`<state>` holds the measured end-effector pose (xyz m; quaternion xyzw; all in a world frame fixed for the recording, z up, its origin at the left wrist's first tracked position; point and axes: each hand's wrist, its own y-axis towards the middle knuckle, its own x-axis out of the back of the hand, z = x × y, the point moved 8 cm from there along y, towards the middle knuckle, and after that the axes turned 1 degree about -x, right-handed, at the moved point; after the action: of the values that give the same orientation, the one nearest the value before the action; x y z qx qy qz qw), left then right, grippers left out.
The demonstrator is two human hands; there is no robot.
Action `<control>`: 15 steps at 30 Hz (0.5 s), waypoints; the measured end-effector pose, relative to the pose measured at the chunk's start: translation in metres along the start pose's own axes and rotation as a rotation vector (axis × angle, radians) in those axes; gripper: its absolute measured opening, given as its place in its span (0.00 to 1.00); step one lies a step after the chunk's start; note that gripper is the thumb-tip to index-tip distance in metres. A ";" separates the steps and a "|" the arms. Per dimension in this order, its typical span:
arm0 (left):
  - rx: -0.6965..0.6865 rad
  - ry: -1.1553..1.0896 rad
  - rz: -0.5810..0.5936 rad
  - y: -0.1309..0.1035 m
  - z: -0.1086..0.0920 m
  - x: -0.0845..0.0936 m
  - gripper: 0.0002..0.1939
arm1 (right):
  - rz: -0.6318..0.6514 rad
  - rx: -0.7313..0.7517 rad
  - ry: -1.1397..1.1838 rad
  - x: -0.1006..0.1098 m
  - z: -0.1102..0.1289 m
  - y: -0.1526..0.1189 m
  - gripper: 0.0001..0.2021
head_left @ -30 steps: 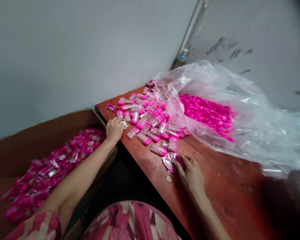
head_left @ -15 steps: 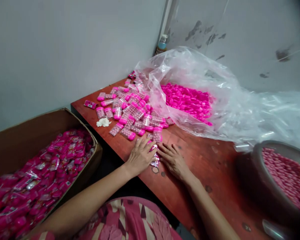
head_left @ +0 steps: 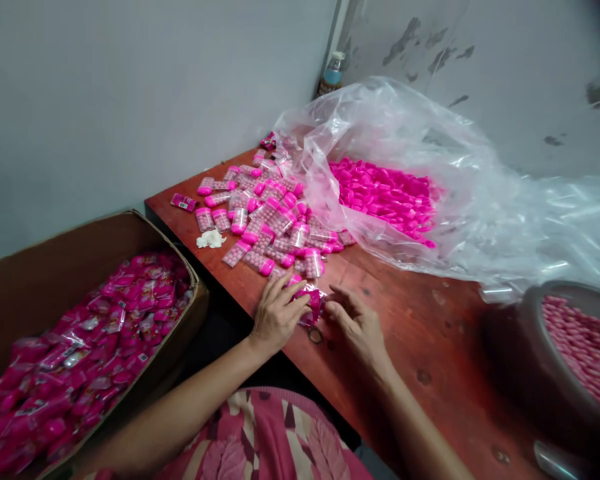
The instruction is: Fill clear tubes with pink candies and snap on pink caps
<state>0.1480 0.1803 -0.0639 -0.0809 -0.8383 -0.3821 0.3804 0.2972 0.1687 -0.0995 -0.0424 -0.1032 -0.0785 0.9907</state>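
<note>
A small shiny pink wrapper (head_left: 311, 311) lies on the red tabletop between my two hands. My left hand (head_left: 279, 316) is at its left side, with the fingertips bent down onto it and gripping it; part of the wrapper is hidden under them. At its right end is my right hand (head_left: 361, 328), thumb and forefinger curved and a little apart, close to the wrapper's edge. Just beyond my fingers is a heap of clear, flat little bottles (head_left: 270, 213) with pink caps, filled with pale pink balls.
At the left stands a cardboard box (head_left: 193, 283) holding many pink packets. Behind the heap, a clear plastic bag (head_left: 480, 247) holds loose pink caps (head_left: 385, 200). A grey tub (head_left: 523, 333) of pink balls sits at right. White crumpled material (head_left: 211, 239) lies near the table's left edge.
Both hands lay flat with fingers over the wrapper; now my right hand has lifted and turned, its thumb showing. My left fingers have bent more around the wrapper. The view has shifted slightly.
</note>
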 end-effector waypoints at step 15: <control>0.428 0.059 0.024 -0.118 0.082 0.051 0.15 | -0.074 -0.151 0.368 -0.009 0.001 0.000 0.16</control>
<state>0.0148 0.1478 -0.1313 0.0031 -0.8879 -0.1928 0.4177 0.2880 0.1700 -0.1007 -0.0977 0.0842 -0.1289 0.9832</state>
